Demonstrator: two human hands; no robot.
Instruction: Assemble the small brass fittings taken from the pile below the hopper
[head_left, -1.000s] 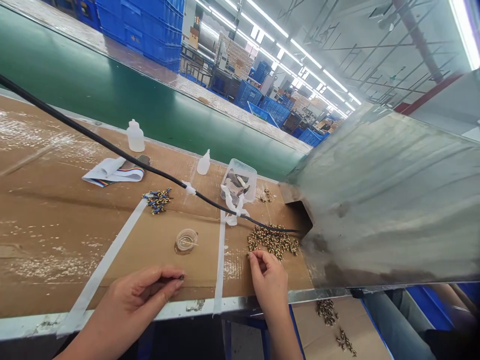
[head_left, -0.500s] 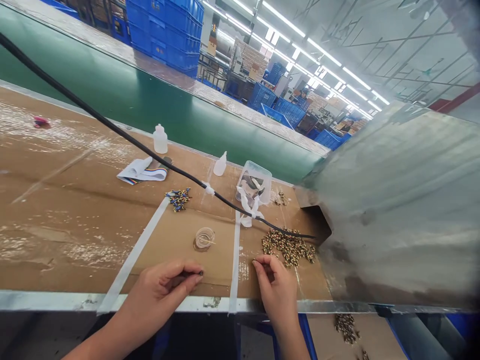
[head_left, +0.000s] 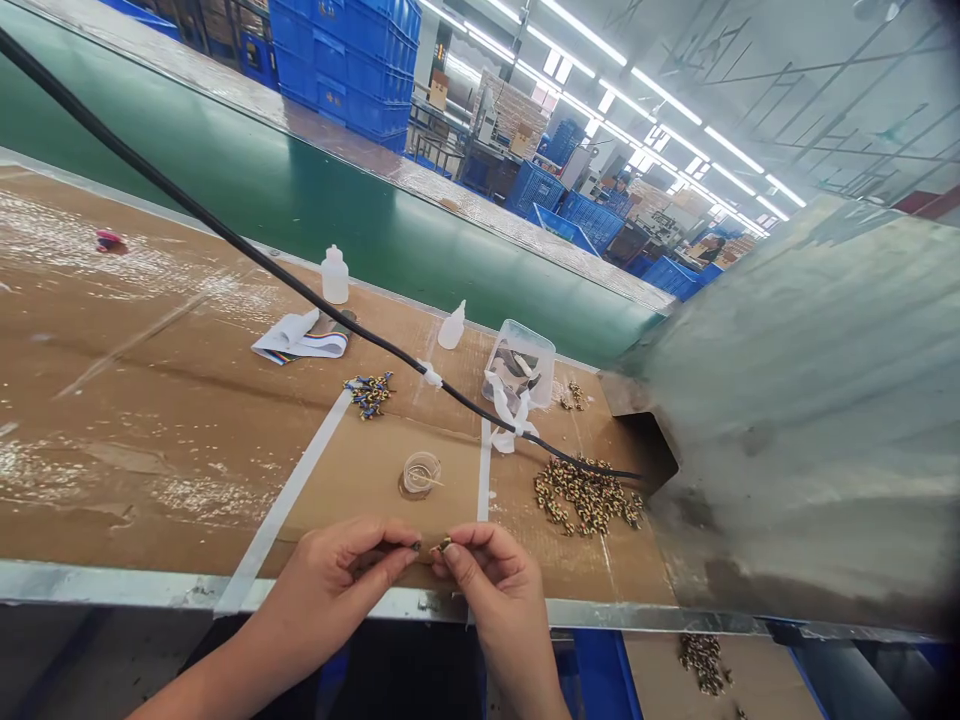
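My left hand (head_left: 352,570) pinches a small dark part (head_left: 416,546) between thumb and index finger, above the front of the cardboard mat. Close on its right, my right hand (head_left: 491,575) holds a small gold-and-black part (head_left: 445,545) at its fingertips. The two parts are a short gap apart. Behind them stands a small round clear cup (head_left: 421,472) with a thin stick in it. A large pile of gold-and-black parts (head_left: 585,495) lies to the right, and a smaller pile of blue-and-yellow parts (head_left: 369,394) is at the back left of the mat.
A black cable (head_left: 382,355) crosses above the table. Behind are two white bottles (head_left: 335,277), a folded striped strip (head_left: 300,338) and a clear plastic box (head_left: 520,362). A metal housing (head_left: 810,430) rises at the right; a green belt (head_left: 330,195) runs beyond.
My right hand has moved left from beside the large pile to my left hand, with a small part now visible at its fingertips. My left hand keeps its pinch. The view has shifted slightly.
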